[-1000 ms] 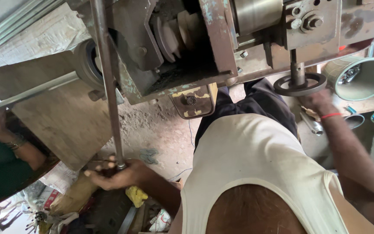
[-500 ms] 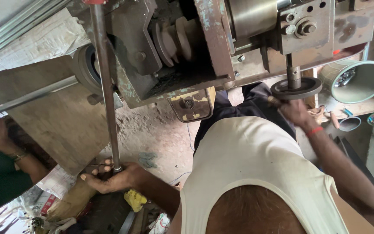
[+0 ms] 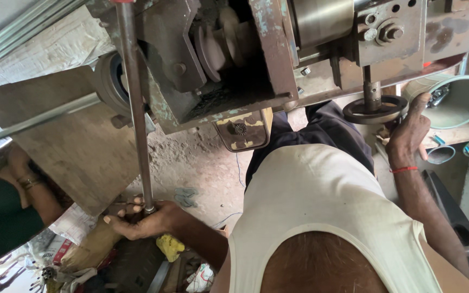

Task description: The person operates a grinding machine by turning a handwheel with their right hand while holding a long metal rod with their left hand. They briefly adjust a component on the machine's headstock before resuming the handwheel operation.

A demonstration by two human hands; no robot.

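**Two hands at an old workshop machine: lever end and handwheel**

Item 1. Left hand [image 3: 139, 220]: seen low in the frame, cupped under and closed around the lower end of a long steel lever rod [image 3: 135, 108]. The rod is run nearly upright from the hand to the top edge of the frame, close beside the machine body [image 3: 218, 59]. Open floor is left to its right; a slanted board [image 3: 77, 157] is set close on its left.

Item 2. Right hand [image 3: 408, 133]: raised at the rim of a dark round handwheel [image 3: 374, 109], fingers laid against its right edge, forefinger extended upward. A full clasp is not shown; the hand is held loosely open. A red thread is worn at the wrist.

Item 3. Handwheel: mounted on a short vertical shaft under the machine's right end. A pale green funnel-shaped part [image 3: 460, 100] is placed just beside it, so little room is left on that side.

Item 4. Another person's arm [image 3: 23, 187], bangled, is noted at the left edge, well apart from the rod.
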